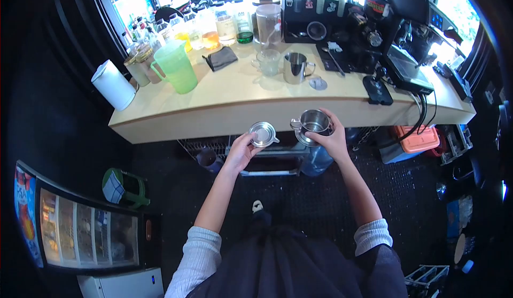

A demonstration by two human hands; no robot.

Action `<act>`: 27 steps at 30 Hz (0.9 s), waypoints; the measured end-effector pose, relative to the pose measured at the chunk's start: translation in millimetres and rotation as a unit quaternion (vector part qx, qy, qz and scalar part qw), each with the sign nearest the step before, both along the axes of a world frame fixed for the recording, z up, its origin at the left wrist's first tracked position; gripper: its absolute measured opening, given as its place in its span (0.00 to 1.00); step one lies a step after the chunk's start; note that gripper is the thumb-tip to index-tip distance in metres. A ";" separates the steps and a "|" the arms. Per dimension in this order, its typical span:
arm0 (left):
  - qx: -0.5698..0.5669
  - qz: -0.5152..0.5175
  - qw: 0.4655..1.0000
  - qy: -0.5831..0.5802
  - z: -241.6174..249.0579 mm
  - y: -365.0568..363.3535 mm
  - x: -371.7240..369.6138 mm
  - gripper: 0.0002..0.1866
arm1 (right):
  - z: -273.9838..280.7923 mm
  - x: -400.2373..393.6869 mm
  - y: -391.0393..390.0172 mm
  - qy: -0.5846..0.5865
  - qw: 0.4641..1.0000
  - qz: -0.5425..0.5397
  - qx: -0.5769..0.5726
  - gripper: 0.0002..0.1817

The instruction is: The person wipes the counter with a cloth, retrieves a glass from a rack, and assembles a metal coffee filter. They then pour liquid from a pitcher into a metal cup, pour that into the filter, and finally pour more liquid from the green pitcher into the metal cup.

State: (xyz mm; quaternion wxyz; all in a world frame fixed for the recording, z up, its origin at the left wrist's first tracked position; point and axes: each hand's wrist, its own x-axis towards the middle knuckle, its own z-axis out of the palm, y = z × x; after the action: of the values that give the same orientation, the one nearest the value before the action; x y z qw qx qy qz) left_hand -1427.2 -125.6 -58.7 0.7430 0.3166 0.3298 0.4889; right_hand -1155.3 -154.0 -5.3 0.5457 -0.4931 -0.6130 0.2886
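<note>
My left hand (pixel 240 155) pinches a round, shallow metal phin filter lid (pixel 263 135) with a small tab at its right side. In my right hand (pixel 333 142) is a metal phin coffee filter (pixel 314 120), a small cup with a side handle and a wide rim at its base. Its open top faces me, and the thumb lies across its front. The two pieces are held apart, just in front of the counter's edge. Behind them on the counter stand a steel milk pitcher (pixel 295 68) and a clear glass cup (pixel 269 63).
The wooden counter (pixel 235 92) runs across in front of me. It holds a green jug (pixel 176 68), a white kettle (pixel 113 86), a dark cloth (pixel 220 59), several bottles and a flat scale (pixel 409 71). A green stool (pixel 131 188) and a glass-door fridge (pixel 88 231) stand at left.
</note>
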 end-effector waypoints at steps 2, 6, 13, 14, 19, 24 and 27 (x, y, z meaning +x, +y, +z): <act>0.015 -0.017 1.000 -0.014 15.0 18.7 -11.1 0.17 | 25.6 -20.9 28.4 0.032 0.999 0.018 0.026 0.41; 0.051 -0.023 0.998 -0.005 37.5 61.0 -38.2 0.17 | 59.4 -36.3 99.7 0.100 0.992 0.035 0.074 0.43; 0.039 -0.052 0.998 -0.011 48.5 123.3 -42.4 0.17 | 92.0 -18.5 184.3 0.073 0.994 -0.001 0.086 0.46; 0.035 -0.051 0.998 -0.015 50.5 127.5 -37.6 0.18 | 89.6 -13.9 193.1 0.057 0.995 0.007 0.085 0.47; 0.007 -0.052 0.998 -0.017 51.2 141.6 -17.6 0.19 | 74.0 3.7 222.7 0.001 0.997 0.031 0.076 0.48; 0.025 -0.028 0.999 -0.015 63.1 158.1 -5.9 0.18 | 75.2 14.6 237.2 -0.041 0.997 0.056 0.042 0.48; 0.029 -0.015 0.999 -0.016 66.6 163.5 2.1 0.17 | 78.6 10.3 231.1 -0.060 0.996 0.057 0.024 0.47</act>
State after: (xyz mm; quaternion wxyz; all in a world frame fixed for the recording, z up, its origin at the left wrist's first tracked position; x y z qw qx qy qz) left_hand -1425.1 37.9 8.0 0.7460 0.3350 0.2990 0.4918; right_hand -1145.0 77.1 73.3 0.5023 -0.4611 -0.6780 0.2745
